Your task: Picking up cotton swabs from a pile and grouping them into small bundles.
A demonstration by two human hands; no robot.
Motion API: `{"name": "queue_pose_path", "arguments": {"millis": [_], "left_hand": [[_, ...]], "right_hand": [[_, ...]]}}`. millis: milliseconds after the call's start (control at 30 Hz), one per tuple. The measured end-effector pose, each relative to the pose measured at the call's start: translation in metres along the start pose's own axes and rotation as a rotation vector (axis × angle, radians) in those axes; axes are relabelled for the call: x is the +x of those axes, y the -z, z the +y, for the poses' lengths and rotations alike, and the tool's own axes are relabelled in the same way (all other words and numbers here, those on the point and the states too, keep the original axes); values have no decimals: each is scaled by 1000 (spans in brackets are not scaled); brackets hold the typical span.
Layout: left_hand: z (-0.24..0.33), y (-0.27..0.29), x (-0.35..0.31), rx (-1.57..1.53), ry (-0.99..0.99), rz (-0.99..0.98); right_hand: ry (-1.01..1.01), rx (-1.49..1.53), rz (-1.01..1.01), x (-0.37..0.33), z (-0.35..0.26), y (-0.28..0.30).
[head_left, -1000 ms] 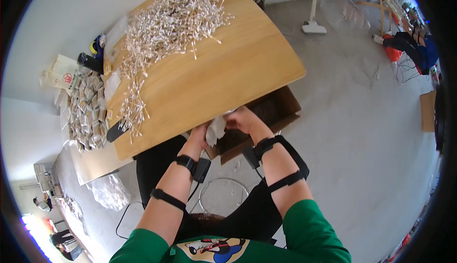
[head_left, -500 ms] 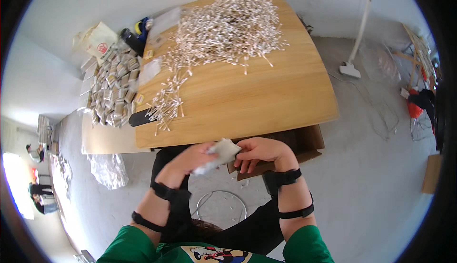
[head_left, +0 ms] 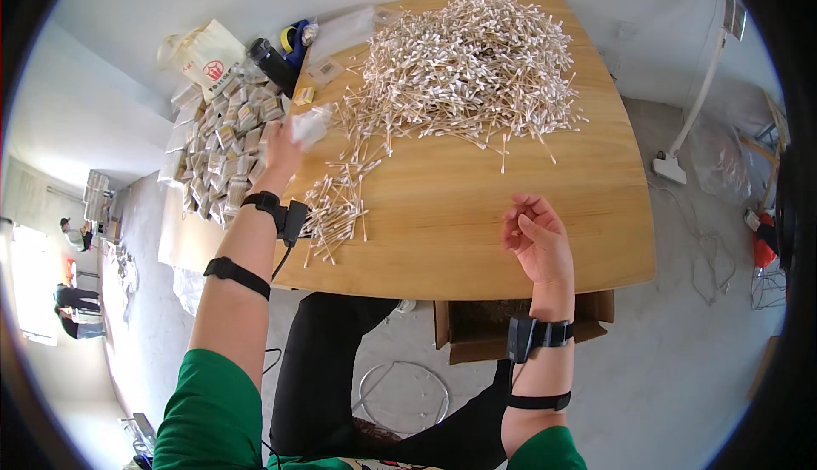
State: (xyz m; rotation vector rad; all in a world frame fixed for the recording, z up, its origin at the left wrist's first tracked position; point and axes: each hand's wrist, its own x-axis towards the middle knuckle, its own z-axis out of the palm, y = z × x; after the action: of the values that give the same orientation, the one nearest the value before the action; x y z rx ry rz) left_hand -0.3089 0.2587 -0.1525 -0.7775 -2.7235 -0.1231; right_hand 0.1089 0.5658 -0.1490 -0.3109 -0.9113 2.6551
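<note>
My left hand (head_left: 282, 153) reaches to the table's left edge, between a heap of small clear packets of cotton swabs (head_left: 217, 142) and a clear plastic bag (head_left: 311, 126). Its fingertips are partly hidden, so I cannot tell whether they grip a packet or the bag. Above the table's front right part is my right hand (head_left: 539, 236), palm turned up, fingers loosely curled and apart, holding nothing. A large pile of loose cotton swabs (head_left: 468, 70) covers the far part of the table (head_left: 477, 215). A smaller group of swabs (head_left: 336, 210) lies near my left forearm.
A black bottle (head_left: 272, 65), a blue tape dispenser (head_left: 295, 40) and a cream tote bag (head_left: 204, 57) stand at the back left. Below the front edge is an open cardboard box (head_left: 485, 347). A white lamp stand (head_left: 670, 168) stands right of the table.
My left hand has moved from my lap out to the packet heap; the white packet it held no longer shows in it. My right hand has risen above the table, and the view has shifted.
</note>
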Motion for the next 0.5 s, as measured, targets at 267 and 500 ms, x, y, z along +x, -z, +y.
{"name": "queue_pose_path", "arguments": {"millis": [267, 500], "left_hand": [[116, 12, -9, -477, -220, -47], [200, 13, -39, -502, -405, -144]], "right_hand": [[23, 85, 82, 3, -5, 4], [34, 90, 108, 1, -3, 4]]}}
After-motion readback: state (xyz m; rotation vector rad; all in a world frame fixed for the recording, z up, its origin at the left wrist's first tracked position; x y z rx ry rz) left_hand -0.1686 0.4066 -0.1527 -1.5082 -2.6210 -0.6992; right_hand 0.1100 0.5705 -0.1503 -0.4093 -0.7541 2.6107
